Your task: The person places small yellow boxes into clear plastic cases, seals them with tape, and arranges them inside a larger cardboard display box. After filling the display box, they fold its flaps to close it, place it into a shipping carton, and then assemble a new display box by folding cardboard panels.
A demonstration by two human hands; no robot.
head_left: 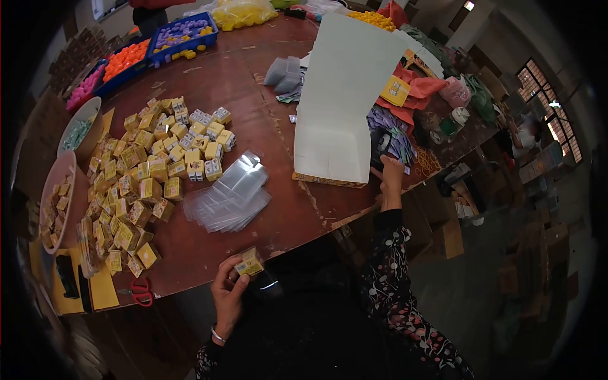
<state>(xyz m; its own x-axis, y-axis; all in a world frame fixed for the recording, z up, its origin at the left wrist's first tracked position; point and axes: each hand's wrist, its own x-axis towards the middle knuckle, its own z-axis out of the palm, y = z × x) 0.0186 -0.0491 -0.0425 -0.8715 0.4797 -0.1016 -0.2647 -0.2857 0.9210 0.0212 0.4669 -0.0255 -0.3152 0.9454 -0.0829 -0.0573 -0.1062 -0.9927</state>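
In my left hand point(229, 291), by the table's front edge, is a small yellow box point(249, 263) held between thumb and fingers. Clear plastic film shows around the box and hangs off its lower right. My right hand point(391, 172) reaches to the right part of the table, its fingers closed at a black object point(381, 143) that I cannot identify. Just left of that hand stands a large open white carton point(332, 149) with its flap raised. A fan of clear plastic sleeves point(231, 196) lies between the carton and a heap of small yellow boxes point(152, 171).
Red-handled scissors point(142, 292) lie at the front left edge. Bowls point(58, 202) and blue trays point(183, 38) of coloured pieces line the left and back. Purple packets point(389, 133) and rubber bands point(425, 163) lie right of the carton.
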